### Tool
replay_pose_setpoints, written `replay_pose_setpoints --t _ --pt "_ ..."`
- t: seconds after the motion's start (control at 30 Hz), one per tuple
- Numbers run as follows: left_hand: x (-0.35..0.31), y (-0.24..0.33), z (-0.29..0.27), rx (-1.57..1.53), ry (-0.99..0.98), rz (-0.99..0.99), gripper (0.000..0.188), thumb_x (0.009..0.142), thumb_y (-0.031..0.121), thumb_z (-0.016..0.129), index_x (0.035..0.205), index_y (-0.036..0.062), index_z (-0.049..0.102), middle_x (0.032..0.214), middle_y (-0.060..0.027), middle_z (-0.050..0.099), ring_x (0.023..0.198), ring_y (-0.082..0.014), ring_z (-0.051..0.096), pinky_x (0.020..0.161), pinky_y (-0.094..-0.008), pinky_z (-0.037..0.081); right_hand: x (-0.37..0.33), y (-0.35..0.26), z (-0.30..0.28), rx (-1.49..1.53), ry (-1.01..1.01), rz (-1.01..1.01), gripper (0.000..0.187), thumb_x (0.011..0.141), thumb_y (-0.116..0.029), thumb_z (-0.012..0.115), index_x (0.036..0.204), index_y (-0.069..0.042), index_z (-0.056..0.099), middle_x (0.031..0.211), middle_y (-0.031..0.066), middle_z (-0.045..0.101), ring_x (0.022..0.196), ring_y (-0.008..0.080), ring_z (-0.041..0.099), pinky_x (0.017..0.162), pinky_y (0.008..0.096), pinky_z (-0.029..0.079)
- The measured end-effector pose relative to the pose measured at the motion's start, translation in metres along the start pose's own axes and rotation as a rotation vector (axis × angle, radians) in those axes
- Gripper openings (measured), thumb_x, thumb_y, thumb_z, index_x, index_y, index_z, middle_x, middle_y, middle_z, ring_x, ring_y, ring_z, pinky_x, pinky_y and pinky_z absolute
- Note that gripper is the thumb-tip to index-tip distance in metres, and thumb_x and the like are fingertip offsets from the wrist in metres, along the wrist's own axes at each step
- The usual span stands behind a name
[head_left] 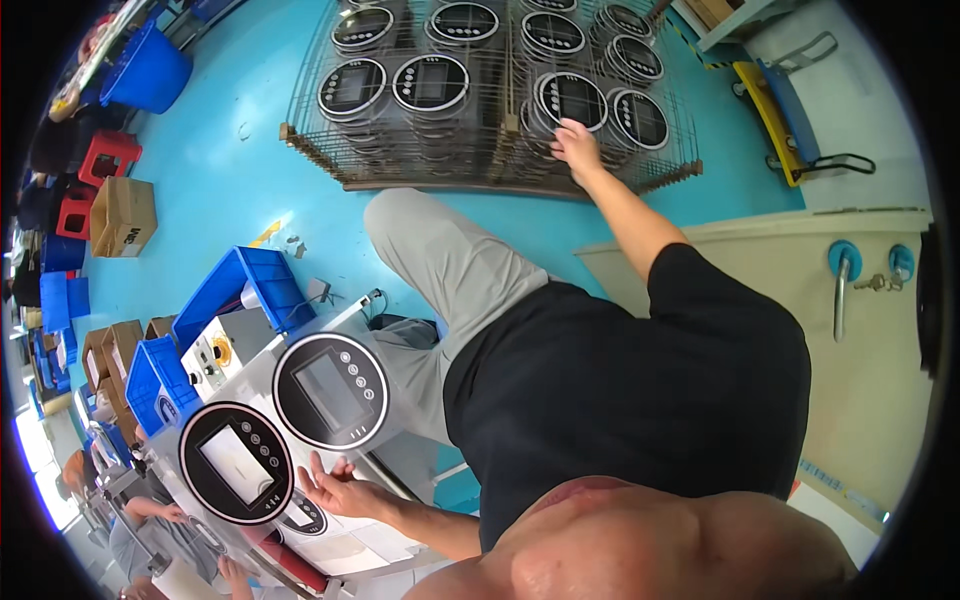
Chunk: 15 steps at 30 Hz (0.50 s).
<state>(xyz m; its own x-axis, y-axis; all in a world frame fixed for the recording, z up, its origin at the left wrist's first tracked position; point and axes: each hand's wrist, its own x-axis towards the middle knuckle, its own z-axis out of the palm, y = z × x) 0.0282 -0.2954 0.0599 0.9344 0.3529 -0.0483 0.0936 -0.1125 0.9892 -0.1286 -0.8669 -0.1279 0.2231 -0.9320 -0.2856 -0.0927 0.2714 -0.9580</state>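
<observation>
My right hand reaches far out to a wire rack on the blue floor. Its fingers curl over the lower rim of a round black panel with a white ring and a grey screen. Several more such panels stand in rows in the rack. My left hand lies low on the left with fingers spread, holding nothing. It rests next to two round black panels that lie on a white bench.
Blue plastic crates and cardboard boxes stand at the left, with red stools farther back. A beige cabinet top with blue fittings is at the right. A yellow and blue hand cart is parked behind it. Another person's arms work at lower left.
</observation>
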Motion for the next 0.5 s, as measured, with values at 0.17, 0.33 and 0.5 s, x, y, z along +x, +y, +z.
replay_pose_setpoints --t 0.17,0.33,0.5 --pt "0.0 -0.012 -0.006 -0.064 -0.026 -0.025 0.031 0.096 0.011 0.041 0.126 0.0024 0.042 0.111 -0.0173 0.06 0.055 -0.0104 0.05 0.049 -0.0179 0.04 0.002 0.0 -0.008 -1.114 -0.25 -0.448 0.045 0.082 -0.018 0.06 0.124 -0.008 0.047 0.115 0.0162 0.055 0.11 0.0315 0.051 0.092 0.04 0.042" --pt "0.002 -0.004 -0.013 -0.016 -0.013 0.013 0.032 0.095 0.01 0.04 0.126 0.0006 0.041 0.111 -0.0188 0.06 0.054 -0.0102 0.049 0.049 -0.018 0.039 0.026 -0.056 -0.003 -1.313 -0.447 -0.345 0.036 0.078 -0.02 0.064 0.109 -0.007 0.052 0.109 0.0177 0.059 0.101 0.0359 0.056 0.087 0.0414 0.045" --pt "0.001 -0.003 -0.039 0.04 0.058 0.025 0.031 0.095 0.009 0.04 0.124 0.0008 0.042 0.11 -0.0188 0.06 0.053 -0.0101 0.046 0.049 -0.0182 0.037 0.012 -0.201 -0.004 -1.102 0.174 -1.044 0.022 0.078 -0.013 0.063 0.099 -0.006 0.059 0.103 0.0155 0.06 0.084 0.0332 0.06 0.072 0.0403 0.049"
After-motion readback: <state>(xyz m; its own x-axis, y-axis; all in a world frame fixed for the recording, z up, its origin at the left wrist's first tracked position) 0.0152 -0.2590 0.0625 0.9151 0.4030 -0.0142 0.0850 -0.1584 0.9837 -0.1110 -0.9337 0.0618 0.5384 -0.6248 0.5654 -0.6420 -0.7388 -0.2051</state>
